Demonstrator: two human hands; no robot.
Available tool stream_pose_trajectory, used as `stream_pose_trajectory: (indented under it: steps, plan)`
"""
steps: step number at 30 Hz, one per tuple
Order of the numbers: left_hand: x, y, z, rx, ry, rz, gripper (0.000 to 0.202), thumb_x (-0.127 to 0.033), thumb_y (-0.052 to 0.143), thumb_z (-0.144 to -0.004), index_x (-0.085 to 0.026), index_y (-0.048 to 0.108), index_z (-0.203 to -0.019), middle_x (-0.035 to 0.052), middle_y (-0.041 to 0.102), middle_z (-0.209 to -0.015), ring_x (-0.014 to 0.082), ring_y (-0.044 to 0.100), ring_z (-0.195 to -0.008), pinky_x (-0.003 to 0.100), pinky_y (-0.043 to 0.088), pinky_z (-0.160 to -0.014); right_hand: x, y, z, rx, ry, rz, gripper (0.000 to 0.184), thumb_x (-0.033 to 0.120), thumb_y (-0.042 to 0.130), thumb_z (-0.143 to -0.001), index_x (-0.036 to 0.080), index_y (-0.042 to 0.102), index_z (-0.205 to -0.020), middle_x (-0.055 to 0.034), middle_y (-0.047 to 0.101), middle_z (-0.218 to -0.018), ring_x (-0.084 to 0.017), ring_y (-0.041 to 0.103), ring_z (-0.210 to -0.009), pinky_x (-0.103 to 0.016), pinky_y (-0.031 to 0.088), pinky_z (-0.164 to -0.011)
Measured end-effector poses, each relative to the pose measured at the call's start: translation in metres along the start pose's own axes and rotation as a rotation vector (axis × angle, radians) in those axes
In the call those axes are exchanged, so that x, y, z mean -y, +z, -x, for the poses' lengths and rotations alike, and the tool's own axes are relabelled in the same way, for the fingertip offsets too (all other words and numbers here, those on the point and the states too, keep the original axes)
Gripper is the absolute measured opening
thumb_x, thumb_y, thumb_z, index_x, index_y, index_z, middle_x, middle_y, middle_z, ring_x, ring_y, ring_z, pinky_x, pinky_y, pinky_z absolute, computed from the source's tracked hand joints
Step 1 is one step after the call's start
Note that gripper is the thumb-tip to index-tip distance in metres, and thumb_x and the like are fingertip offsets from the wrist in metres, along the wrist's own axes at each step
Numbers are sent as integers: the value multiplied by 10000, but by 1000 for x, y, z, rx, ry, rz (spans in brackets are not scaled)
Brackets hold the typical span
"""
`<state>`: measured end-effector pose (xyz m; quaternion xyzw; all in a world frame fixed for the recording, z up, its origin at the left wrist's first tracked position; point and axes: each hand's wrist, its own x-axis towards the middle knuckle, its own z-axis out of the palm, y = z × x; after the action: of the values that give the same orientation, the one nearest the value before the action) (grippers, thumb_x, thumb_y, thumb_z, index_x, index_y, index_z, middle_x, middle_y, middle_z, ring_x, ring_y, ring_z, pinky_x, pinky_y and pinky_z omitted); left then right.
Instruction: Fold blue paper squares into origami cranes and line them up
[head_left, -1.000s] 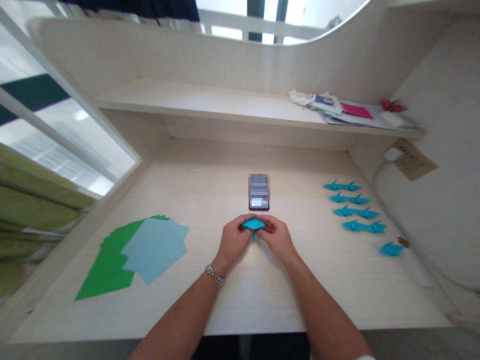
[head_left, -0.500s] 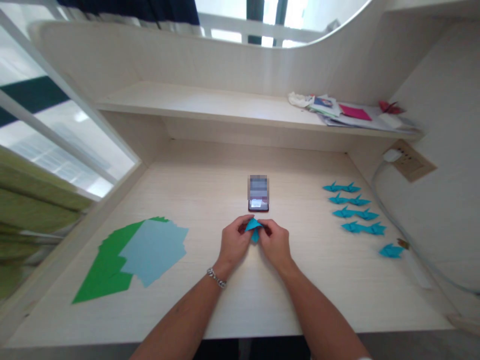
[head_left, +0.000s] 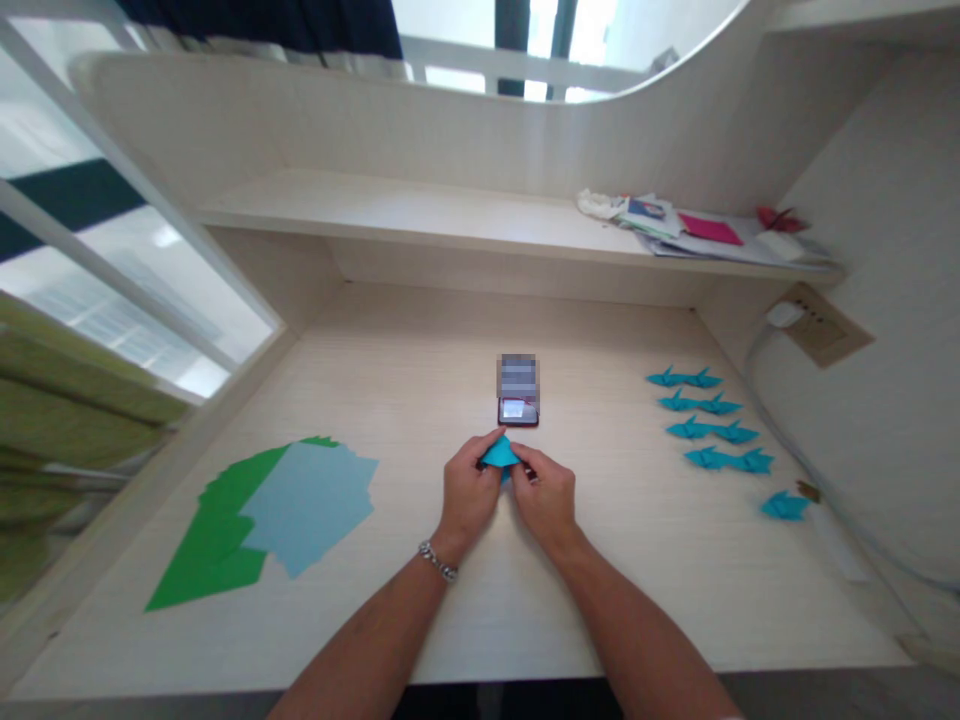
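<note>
Between my two hands is a small piece of folded blue paper (head_left: 500,454), held just over the desk. My left hand (head_left: 471,486) pinches its left side, and a chain bracelet circles that wrist. The right side is gripped by the fingertips of my right hand (head_left: 547,495). My fingers cover the paper's lower folds. Right beyond my hands lies a phone (head_left: 518,410) with a lit screen. Off to the right, blue paper cranes (head_left: 712,430) stand in short rows, with a single blue crane (head_left: 784,506) nearer to me.
Green paper sheets (head_left: 206,550) and light blue sheets (head_left: 315,510) overlap on the left of the desk (head_left: 405,370). A shelf (head_left: 450,210) across the back bears papers and a pink sheet (head_left: 709,229). A white cable (head_left: 780,430) runs from the wall socket (head_left: 823,325) along the right side.
The folded blue paper has turned between my fingers and now shows a broader, rounded upper face, with less of its lower point visible. My hands have barely shifted.
</note>
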<state>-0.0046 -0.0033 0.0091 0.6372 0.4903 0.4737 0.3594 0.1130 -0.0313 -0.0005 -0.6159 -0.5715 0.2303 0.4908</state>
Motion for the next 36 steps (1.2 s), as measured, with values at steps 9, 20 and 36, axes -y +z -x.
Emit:
stream_pose_trajectory:
  steps: [9, 20, 36]
  plan:
    - [5, 0, -1, 9, -71, 119, 425, -88, 533, -743, -204, 639, -1138, 51, 675, -1066, 185, 622, -948, 308, 491, -843, 1, -2, -3, 11, 33, -53, 312, 201, 534, -772, 249, 681, -1043, -31, 711, -985, -194, 660, -768, -308, 528, -707]
    - [12, -4, -13, 49, -287, 202, 290, -215, 628, -734, -148, 701, -1006, 78, 727, -911, 204, 665, -807, 314, 532, -726, -1, -10, -17, 211, 352, -572, 350, 443, 595, -776, 168, 698, -967, -85, 705, -863, -202, 655, -730, -276, 515, -560]
    - [12, 0, -9, 173, -218, 179, 274, -260, 631, -745, -166, 711, -990, 77, 727, -935, 214, 668, -824, 326, 534, -736, -17, -11, -23, 249, 458, -647, 364, 383, 760, -601, 174, 719, -896, -53, 709, -755, -161, 625, -601, -264, 496, -522]
